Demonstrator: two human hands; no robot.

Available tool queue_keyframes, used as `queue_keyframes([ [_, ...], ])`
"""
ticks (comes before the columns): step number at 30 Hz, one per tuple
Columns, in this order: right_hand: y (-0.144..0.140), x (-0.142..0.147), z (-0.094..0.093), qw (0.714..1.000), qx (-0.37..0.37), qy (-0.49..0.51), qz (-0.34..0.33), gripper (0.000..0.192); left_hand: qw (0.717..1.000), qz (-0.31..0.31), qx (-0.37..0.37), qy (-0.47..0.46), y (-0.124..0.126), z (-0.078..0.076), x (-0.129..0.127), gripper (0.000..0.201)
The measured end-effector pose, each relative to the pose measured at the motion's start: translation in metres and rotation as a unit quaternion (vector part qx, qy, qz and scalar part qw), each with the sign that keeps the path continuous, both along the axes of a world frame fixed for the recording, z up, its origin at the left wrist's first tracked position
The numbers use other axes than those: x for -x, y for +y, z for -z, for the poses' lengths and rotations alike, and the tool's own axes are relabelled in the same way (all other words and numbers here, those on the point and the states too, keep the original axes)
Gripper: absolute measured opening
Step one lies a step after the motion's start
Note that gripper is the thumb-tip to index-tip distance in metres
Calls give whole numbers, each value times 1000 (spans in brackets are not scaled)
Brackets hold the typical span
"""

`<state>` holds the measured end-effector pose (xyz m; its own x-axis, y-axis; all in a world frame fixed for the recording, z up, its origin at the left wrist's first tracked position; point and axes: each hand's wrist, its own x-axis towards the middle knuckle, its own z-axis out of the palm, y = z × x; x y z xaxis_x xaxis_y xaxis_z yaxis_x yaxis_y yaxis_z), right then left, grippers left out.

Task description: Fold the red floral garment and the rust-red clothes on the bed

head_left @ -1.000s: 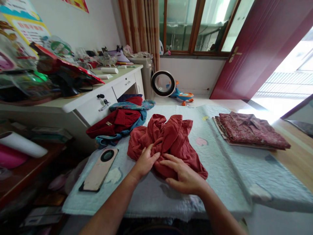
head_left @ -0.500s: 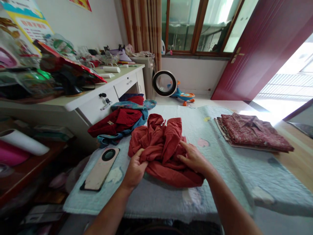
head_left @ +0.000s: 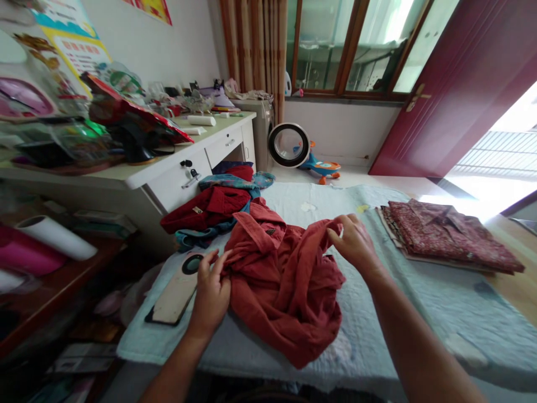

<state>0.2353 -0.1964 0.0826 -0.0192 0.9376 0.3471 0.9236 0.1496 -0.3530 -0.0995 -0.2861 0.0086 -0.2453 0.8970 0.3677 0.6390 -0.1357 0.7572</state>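
Observation:
A rust-red shirt (head_left: 285, 280) is bunched up in front of me on a pale blue quilted cover (head_left: 377, 302). My left hand (head_left: 211, 291) grips the shirt's left edge, just right of a phone. My right hand (head_left: 356, 243) pinches the shirt's upper right edge and holds it raised off the cover. The shirt's collar points toward the far left, and its lower part hangs toward the table's near edge.
A phone (head_left: 174, 288) lies face down at the cover's left. A heap of dark red and blue clothes (head_left: 210, 210) sits behind the shirt. A folded patterned red shirt (head_left: 448, 235) lies at the right. A cluttered white desk (head_left: 159, 173) stands left.
The shirt has been opened out from a crumpled heap. My hands have moved apart, the left toward the phone, the right up and to the right, lifting the cloth.

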Motion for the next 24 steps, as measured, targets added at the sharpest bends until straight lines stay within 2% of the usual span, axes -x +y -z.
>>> queue_keyframes([
  [2,14,12,-3,998,-9,9,-64,24,999,29,33,19,-2,-2,0,44],
  [5,36,35,1,981,78,9,-177,31,989,86,114,-33,-5,-6,1,46],
  [7,51,50,9,968,151,1,-201,38,983,101,146,-45,-8,-5,0,57],
  [9,66,64,18,959,195,-14,-206,44,984,91,149,-19,-11,0,-3,76],
  [12,88,84,30,960,165,-16,-224,66,990,70,120,18,-12,12,-9,98],
  [14,99,97,36,957,130,11,-259,90,992,71,99,17,-11,20,-13,100],
  [16,107,108,41,939,133,52,-311,99,993,77,88,3,-9,25,-14,99],
  [18,109,116,45,911,180,92,-360,92,994,77,77,-15,-6,25,-16,98],
  [21,98,118,47,871,257,145,-393,67,994,85,48,-51,-3,20,-21,95],
  [24,77,108,43,852,266,230,-389,46,988,110,16,-104,5,11,-34,92],
])
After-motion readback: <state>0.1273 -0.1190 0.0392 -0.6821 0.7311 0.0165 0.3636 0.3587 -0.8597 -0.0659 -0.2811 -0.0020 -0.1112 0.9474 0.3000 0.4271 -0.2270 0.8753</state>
